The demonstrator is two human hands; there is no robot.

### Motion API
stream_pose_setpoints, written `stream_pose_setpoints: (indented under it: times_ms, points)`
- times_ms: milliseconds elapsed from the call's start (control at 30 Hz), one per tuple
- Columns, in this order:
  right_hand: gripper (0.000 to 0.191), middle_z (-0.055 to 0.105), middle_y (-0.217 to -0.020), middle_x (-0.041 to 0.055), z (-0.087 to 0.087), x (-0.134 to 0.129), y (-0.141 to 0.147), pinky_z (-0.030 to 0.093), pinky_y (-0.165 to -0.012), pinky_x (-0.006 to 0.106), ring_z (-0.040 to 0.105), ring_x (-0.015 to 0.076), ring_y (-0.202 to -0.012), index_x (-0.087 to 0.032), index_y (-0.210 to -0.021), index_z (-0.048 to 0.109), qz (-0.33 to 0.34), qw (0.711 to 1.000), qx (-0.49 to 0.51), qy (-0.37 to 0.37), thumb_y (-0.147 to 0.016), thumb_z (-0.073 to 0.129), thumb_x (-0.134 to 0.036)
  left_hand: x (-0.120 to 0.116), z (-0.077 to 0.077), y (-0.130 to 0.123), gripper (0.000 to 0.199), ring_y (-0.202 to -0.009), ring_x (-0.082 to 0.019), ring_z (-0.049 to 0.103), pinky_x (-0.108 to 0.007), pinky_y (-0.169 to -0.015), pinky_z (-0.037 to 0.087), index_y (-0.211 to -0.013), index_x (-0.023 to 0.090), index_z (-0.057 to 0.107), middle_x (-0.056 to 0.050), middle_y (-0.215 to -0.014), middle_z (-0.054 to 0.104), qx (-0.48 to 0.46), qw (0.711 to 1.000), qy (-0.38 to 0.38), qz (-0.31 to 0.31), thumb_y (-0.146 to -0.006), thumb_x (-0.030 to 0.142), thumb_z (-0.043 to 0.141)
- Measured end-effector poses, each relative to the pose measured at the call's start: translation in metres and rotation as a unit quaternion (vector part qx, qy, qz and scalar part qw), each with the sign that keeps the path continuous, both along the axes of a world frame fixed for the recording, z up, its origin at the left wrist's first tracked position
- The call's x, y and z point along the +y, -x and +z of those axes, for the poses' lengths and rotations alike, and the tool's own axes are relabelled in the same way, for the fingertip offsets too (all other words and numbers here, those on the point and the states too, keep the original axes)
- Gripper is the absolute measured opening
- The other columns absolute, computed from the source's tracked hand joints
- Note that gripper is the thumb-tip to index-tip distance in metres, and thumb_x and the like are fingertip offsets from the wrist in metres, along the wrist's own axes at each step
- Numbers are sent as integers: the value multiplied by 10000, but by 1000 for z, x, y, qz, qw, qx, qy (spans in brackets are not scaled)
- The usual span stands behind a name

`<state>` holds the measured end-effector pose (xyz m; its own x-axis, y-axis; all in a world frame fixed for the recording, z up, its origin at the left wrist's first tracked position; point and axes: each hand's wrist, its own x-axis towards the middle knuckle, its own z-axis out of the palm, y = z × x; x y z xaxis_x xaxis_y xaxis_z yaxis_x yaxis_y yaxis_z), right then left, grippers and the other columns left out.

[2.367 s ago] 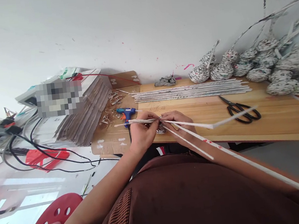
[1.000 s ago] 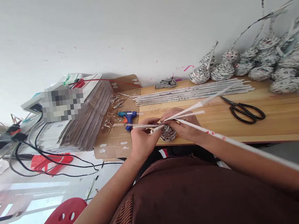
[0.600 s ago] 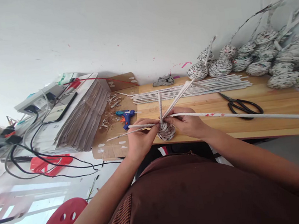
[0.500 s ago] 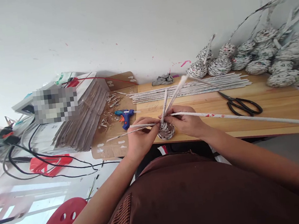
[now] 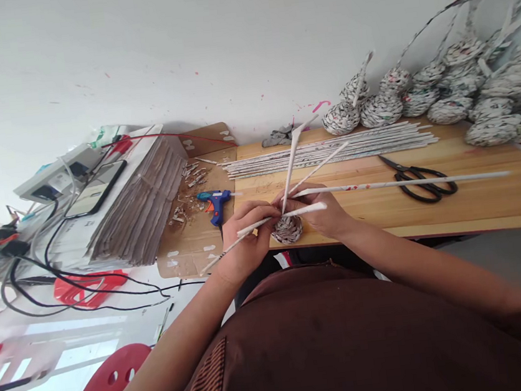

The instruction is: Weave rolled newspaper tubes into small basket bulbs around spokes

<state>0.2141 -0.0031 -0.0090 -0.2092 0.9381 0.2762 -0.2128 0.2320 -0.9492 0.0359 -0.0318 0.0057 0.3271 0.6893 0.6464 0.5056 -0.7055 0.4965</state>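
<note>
Between my hands, at the table's front edge, sits a small round weave of rolled newspaper (image 5: 288, 230). Several paper tubes fan out from its top. My left hand (image 5: 248, 234) is closed at the upper left of the weave, fingers pinching the bases of the paper tubes. On the other side my right hand (image 5: 321, 210) is closed on the tubes too, its fingertips close to the left ones. A long white paper tube (image 5: 382, 185) runs from my right hand out to the right, over the scissors. The fingertips partly hide the top of the weave.
Behind my hands lies a row of paper tubes (image 5: 368, 145). Black-handled scissors (image 5: 421, 183) rest at the right, and a blue glue gun (image 5: 217, 205) at the left. Woven paper gourds (image 5: 380, 109) line the wall. A paper stack (image 5: 141, 203) carries a phone (image 5: 97, 189) and cables.
One short tube that pointed upward now leans right, across the weave. The long tube at the right has swung to nearly level. Both hands have stayed close to the weave.
</note>
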Motion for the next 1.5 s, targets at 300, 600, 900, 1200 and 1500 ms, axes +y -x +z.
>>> stream_pose_setpoints:
  times_ms: [300, 600, 900, 1200, 1500]
  points:
    - [248, 737, -749, 14, -11, 0, 10, 539, -677, 290, 643, 153, -690, -221, -764, 789, 30, 996, 75, 37, -682, 857, -445, -3, -5, -2, 160, -902, -148, 713, -250, -829, 570, -896, 207, 744, -57, -972, 755, -3, 1000, 0, 17, -912, 129, 606]
    - [119, 690, -1098, 40, -23, 16, -8, 505, -977, 363, 637, 207, -1092, -274, -841, 820, 172, 982, 82, 8, -738, 853, -324, 1, -7, -5, 86, -718, -161, 703, -255, -648, 568, -864, 171, 753, -55, -835, 771, -140, 976, 167, 5, -788, 208, 768]
    - [241, 626, -1200, 15, -13, 11, -2, 517, -990, 343, 641, 177, -1085, -235, -815, 760, 169, 974, 110, 101, -631, 915, -248, 6, -8, 2, 174, -727, -165, 690, -252, -623, 551, -978, 181, 785, -79, -932, 761, -129, 965, 225, -32, -817, 234, 741]
    - [339, 693, -988, -15, -14, -7, 10, 554, -724, 275, 675, 134, -822, -191, -726, 567, 185, 937, 218, 199, -640, 895, -194, 5, -1, -2, 134, -655, -148, 651, -246, -581, 528, -818, 164, 751, -52, -785, 717, -159, 942, 290, -60, -751, 273, 791]
    - [308, 622, -675, -33, -14, -4, 7, 449, -562, 248, 547, 116, -599, -200, -769, 641, 69, 989, 78, 105, -725, 833, -436, 7, 4, -1, 183, -554, -138, 603, -255, -537, 509, -751, 159, 674, -8, -627, 661, -188, 936, 298, -9, -751, 315, 769]
